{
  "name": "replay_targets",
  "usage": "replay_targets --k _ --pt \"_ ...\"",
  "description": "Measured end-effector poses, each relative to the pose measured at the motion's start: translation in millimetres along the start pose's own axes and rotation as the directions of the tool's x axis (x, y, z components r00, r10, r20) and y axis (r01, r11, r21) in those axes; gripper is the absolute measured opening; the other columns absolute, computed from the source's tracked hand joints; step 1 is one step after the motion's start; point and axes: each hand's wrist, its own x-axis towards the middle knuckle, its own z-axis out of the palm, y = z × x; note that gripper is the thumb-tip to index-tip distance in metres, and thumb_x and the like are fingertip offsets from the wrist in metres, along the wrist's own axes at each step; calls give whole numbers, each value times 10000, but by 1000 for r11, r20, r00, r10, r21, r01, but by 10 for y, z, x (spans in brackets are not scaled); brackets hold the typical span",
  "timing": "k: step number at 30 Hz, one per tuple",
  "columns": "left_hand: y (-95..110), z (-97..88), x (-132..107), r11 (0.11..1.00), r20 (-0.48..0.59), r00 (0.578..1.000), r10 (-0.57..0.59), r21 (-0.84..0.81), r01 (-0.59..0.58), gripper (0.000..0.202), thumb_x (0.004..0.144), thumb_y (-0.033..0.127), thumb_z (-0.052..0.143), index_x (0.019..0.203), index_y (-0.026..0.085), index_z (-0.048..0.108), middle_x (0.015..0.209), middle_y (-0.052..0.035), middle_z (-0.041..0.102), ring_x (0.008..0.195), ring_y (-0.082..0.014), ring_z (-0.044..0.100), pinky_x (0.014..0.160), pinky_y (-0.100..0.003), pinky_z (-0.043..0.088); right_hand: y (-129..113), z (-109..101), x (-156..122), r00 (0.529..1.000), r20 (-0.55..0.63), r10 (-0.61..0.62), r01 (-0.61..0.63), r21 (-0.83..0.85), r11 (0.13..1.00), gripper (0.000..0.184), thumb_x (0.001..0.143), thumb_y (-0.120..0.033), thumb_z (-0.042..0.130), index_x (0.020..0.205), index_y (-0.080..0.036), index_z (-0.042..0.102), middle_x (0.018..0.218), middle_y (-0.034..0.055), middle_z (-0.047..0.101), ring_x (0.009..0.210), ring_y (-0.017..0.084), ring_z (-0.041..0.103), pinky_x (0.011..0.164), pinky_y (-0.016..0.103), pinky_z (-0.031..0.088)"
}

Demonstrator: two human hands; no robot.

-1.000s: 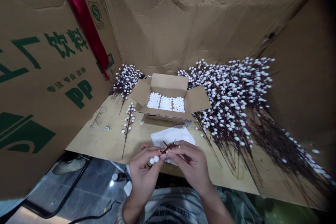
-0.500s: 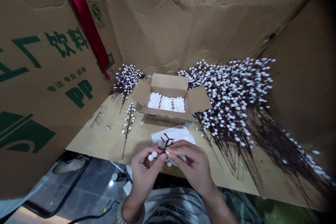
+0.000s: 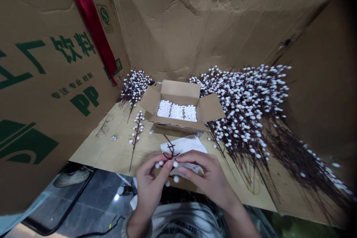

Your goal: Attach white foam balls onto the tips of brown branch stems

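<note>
Tabletop [image 3: 108, 152] bears an open carton [image 3: 180, 90] of white balls [image 3: 176, 111].

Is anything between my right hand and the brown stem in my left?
Only a white ball shows between your right hand and the brown stem pinched in your left hand; nothing else visible stands there.

Pale shirt [image 3: 184, 211], dark printed lettering [image 3: 186, 228]

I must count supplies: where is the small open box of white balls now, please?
In the head view, the open box stands near the centre, just beyond the white paper, with the large stem pile on its right.
</note>
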Motion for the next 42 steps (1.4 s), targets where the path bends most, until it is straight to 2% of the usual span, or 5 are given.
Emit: replay_targets --k 5,8,19,34,42 --pt "-77 -83 -26 996 6 996 -85 -33 85 143 749 310 728 718 171 714 749 -59 735 709 -191 695 636 -246 571 211 -379 478 983 -175 -49 -10 -319 948 178 875 -273 579 956 -198 719 914 61 760 789 194 715 689 312 591" --pt "-91 -97 -41 995 10 996 -92 -47 92 159 764 339 720 748 180 723 768 -51 740 712 -184 693 597 -222 559 406 -528 1012 981 70 182 -59 -782 621 308 957 -222 413 1151 -165 645 1101 96 715 984 199 680 858 316 530" --pt "-47 -69 -66 983 85 988 -129 -124 139 197 802 366 688 733 185 721 692 -34 730 627 -162 678 565 -210 548 1017 -298 1647 752 348 560 135 -913 386 292 906 -309 580 1146 -144 588 1172 99 610 1008 217 619 854 422 524" --pt "87 -23 -78 973 265 959 -98 -175 148 210 855 288 637 674 191 681 710 -11 627 699 -148 558 649 -221 431 614 -406 1427 966 152 209 -57 -664 746 150 859 -128 535 982 -122 621 941 96 698 870 180 660 804 315 508" --pt "103 40 -102 966 326 939 -113 -187 181 289 874 333 608 630 185 651 662 3 585 648 -139 511 613 -224 387 93 -147 283 977 114 179 -208 345 915 118 759 -293 725 827 -208 679 777 21 702 649 120 645 550 213 514"
